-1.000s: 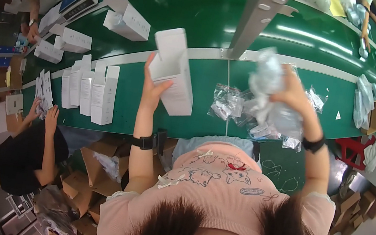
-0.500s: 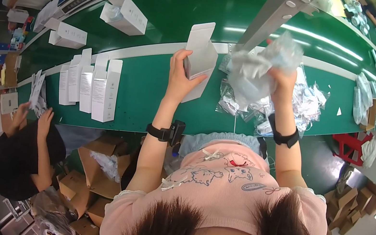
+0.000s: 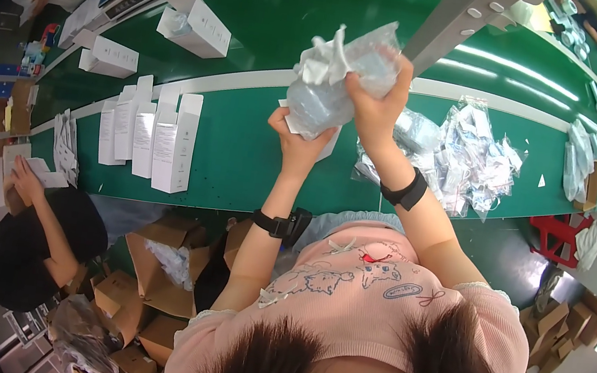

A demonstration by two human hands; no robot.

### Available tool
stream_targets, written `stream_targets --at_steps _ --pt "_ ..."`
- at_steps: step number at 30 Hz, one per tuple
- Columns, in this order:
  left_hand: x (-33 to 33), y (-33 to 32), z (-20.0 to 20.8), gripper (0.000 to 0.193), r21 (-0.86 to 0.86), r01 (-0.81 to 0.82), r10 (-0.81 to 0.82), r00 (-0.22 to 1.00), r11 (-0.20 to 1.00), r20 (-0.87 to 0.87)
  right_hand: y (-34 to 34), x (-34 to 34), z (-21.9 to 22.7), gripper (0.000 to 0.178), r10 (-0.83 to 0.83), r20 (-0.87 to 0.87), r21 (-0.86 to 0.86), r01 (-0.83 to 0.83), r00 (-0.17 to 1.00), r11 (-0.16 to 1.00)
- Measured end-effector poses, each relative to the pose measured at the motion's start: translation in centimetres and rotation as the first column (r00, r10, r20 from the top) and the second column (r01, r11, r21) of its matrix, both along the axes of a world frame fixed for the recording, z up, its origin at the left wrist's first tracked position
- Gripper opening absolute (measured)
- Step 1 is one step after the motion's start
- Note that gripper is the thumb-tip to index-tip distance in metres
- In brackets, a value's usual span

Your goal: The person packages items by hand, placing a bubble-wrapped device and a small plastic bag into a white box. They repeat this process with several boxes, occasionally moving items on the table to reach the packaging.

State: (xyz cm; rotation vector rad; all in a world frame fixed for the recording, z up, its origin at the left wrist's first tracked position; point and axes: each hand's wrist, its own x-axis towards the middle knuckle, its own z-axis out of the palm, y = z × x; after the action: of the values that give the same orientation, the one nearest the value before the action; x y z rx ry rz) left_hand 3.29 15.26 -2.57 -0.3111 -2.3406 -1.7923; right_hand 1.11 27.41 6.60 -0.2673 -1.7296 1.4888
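So here's where things stand: not finished with this one yet, I'd say. The right hand (image 3: 378, 110) has a firm grip on the top of a puffy clear bag (image 3: 316, 108) with something white and crumpled sticking up, and the left hand (image 3: 295, 144) is wrapped around a white box (image 3: 328, 146) right behind it. The bag covers most of that box, so I can't tell if any of it is inside; to me it looks more like it's at the mouth. All this is held up over the front of the green bench (image 3: 232, 165).

Count time. One bag and one box in the hands. To their left there's a row of standing boxes (image 3: 175, 145) with flaps up; I get four, maybe five, since they overlap. Can't see into those, so no clue if they're filled. Farther back, two more: an open box (image 3: 209, 33) with clear plastic showing in it, and a smaller-looking box (image 3: 114, 59) nearer the co-worker side.

Right of the hands is a heap of small clear packets (image 3: 468, 162), way too jumbled to count, so plenty of those are sitting loose outside any box. One little paper scrap (image 3: 542, 180) lies off to the right too.
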Motion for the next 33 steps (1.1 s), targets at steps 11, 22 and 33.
stream_targets --at_steps 11,22,33 --pt "0.1 0.4 -0.4 0.079 0.116 -0.068 0.086 0.984 0.991 -0.159 2.4 -0.3 0.8 0.044 0.094 0.031 -0.651 -0.051 0.995 0.757" --pt "0.7 3.6 -2.8 0.073 0.151 0.006 -0.030 0.987 0.989 0.155 -1.4 1.4 -0.9 0.054 0.152 0.030 0.760 -0.121 0.988 0.638" --pt "0.5 0.7 -1.4 0.075 0.117 0.136 -0.081 0.920 0.984 -0.383 3.0 2.8 1.1 0.036 -0.018 0.479 0.710 -0.375 0.878 0.596"
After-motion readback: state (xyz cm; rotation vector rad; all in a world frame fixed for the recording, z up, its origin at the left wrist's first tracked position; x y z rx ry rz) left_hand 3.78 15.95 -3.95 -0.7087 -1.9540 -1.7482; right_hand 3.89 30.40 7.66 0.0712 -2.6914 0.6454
